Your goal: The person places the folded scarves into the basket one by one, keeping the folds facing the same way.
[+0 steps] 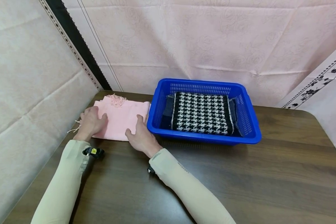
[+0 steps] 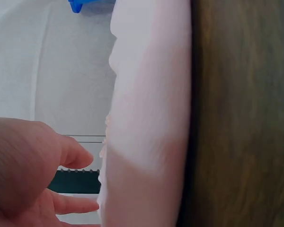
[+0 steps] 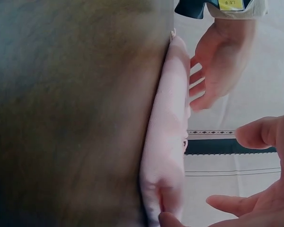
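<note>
A folded pink scarf (image 1: 119, 121) with fringe (image 1: 117, 100) on its far edge lies at the table's left, beside the basket. My left hand (image 1: 91, 122) is at the scarf's left side; in the right wrist view, the left hand's fingertips (image 3: 195, 103) meet its upper face. At the scarf's right end is my right hand (image 1: 142, 137), thumb and fingers spread, between scarf and basket. One right fingertip (image 3: 169, 219) touches the scarf's end in the right wrist view. The left wrist view shows the scarf's thick folded edge (image 2: 149, 94) close up. Neither hand grips it.
A blue plastic basket (image 1: 204, 137) stands right of the scarf. Inside lies a folded black-and-white houndstooth cloth (image 1: 203, 113) on dark denim-like fabric (image 1: 167, 115). Pale cloth covers (image 1: 198, 40) hang behind and left of the brown wooden table (image 1: 268, 174).
</note>
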Available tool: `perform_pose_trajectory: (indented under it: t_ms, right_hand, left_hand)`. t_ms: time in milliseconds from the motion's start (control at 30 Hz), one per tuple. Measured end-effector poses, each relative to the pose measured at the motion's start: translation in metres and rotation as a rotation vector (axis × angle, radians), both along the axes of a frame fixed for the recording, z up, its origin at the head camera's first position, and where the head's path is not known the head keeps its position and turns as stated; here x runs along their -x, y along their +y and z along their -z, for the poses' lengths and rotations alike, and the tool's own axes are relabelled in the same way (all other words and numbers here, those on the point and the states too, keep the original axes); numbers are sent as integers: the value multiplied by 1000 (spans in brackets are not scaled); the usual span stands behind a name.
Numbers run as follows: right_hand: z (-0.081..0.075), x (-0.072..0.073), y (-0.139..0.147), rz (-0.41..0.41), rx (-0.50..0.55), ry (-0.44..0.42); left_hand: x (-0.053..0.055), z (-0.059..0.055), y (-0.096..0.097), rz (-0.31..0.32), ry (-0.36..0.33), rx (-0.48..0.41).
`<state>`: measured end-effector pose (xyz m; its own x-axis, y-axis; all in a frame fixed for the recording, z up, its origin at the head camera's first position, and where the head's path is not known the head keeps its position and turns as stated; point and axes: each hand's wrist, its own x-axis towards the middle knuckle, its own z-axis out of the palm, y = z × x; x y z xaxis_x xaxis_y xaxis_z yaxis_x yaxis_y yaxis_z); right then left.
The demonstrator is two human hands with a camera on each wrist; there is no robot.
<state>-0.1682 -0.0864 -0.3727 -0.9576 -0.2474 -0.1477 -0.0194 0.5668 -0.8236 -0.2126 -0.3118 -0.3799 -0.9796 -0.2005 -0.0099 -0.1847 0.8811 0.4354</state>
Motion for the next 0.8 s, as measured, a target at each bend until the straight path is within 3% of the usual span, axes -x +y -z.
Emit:
perform_pose_trajectory:
  t_ms: [233,433,800]
  right_hand:
    - [0,6,0,9,-19,-64]
    - [1,8,-2,34,-62,-106]
    - [1,18,-4,89,-218,-74]
  left_hand:
    - [3,4,-8,-60,-56,-45]
    - [4,6,-12,-107,-64,-70]
    - [8,7,-15,-193,-98,-121]
